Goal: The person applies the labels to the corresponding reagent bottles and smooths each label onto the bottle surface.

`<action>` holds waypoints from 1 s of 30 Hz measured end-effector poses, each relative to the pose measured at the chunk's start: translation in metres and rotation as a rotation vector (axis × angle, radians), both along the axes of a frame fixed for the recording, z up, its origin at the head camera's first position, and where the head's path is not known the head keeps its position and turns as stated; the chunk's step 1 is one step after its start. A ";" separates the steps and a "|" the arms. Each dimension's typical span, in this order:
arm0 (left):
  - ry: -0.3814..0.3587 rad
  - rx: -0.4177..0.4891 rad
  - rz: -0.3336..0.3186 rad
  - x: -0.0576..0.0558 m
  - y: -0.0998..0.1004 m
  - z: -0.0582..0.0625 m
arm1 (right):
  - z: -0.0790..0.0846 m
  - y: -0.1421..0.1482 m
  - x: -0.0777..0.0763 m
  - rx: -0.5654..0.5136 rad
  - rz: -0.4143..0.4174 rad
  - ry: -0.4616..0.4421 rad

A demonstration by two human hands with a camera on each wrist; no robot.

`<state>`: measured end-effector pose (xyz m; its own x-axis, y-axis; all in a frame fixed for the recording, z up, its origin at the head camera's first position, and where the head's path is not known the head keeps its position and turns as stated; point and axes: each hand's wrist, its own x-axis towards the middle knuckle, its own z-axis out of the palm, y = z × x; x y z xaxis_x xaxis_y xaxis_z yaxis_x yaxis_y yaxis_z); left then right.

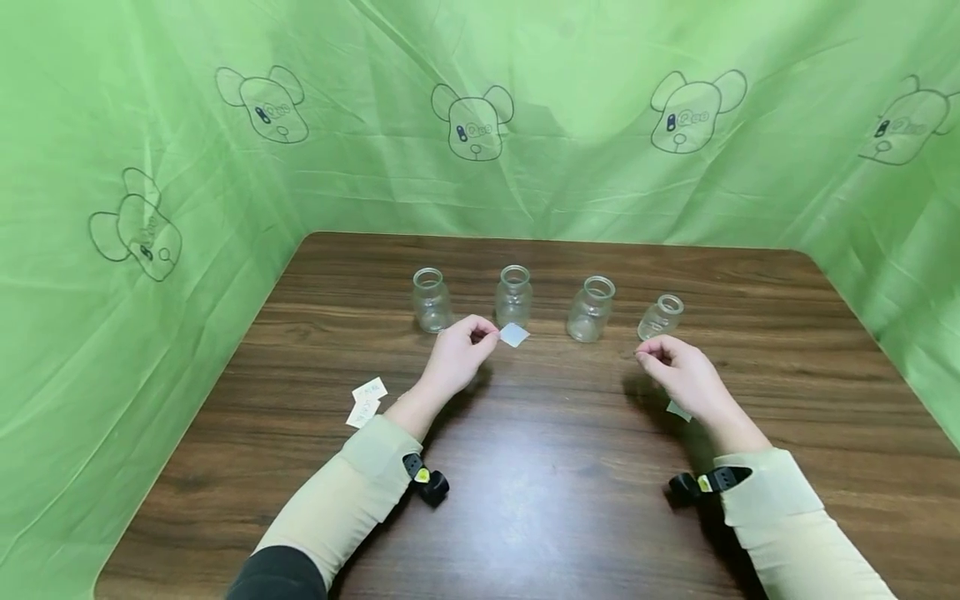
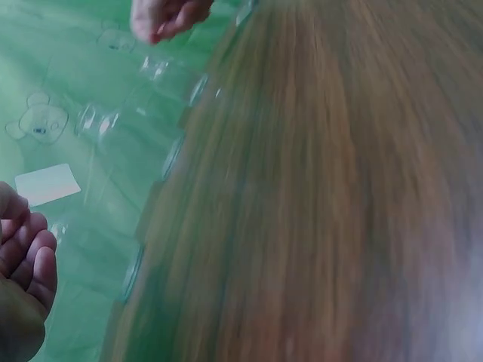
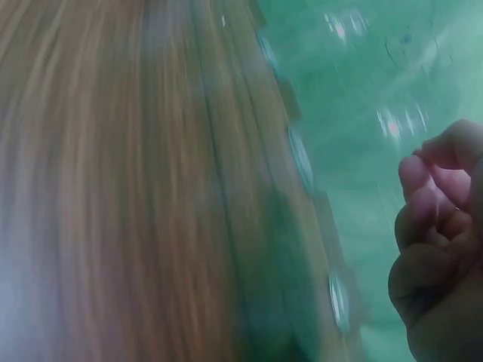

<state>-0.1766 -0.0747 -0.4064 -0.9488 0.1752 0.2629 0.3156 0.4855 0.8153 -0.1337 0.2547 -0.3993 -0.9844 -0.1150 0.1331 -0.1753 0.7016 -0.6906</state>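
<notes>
In the head view my left hand (image 1: 463, 354) pinches a small white paper slip (image 1: 514, 335) by its edge, above the table and in front of a clear glass jar (image 1: 513, 296). The left wrist view shows this slip (image 2: 47, 184) with a blank face. My right hand (image 1: 681, 377) hovers in front of a smaller glass jar (image 1: 660, 317). Its thumb and fingertips meet, fingers curled; no thing is clearly visible between them, as the right wrist view (image 3: 445, 219) also shows. Beneath this hand lies another paper slip (image 1: 679, 410), partly covered.
Two more lidless glass jars stand in the row, one at left (image 1: 432, 302) and one right of centre (image 1: 591, 310). Paper slips with faint writing (image 1: 369, 390) lie left of my left forearm. A green sheet (image 1: 555, 183) surrounds the brown wooden table (image 1: 525, 500).
</notes>
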 end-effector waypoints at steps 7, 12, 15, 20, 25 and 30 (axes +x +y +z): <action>-0.003 -0.010 -0.034 0.002 0.019 0.000 | 0.005 -0.036 -0.009 -0.160 0.058 -0.069; -0.010 -0.025 -0.043 0.004 0.032 -0.002 | 0.005 -0.055 -0.011 -0.236 0.118 -0.085; -0.014 -0.032 -0.067 0.006 0.040 -0.003 | 0.003 -0.062 -0.010 -0.239 0.144 -0.089; -0.020 -0.064 -0.129 0.010 0.052 -0.004 | 0.000 -0.070 -0.009 -0.261 0.177 -0.104; -0.042 -0.108 -0.179 0.012 0.060 -0.008 | 0.008 -0.076 -0.004 -0.249 0.173 -0.114; -0.044 -0.117 -0.204 0.013 0.065 -0.011 | 0.027 -0.085 0.008 -0.233 0.176 -0.113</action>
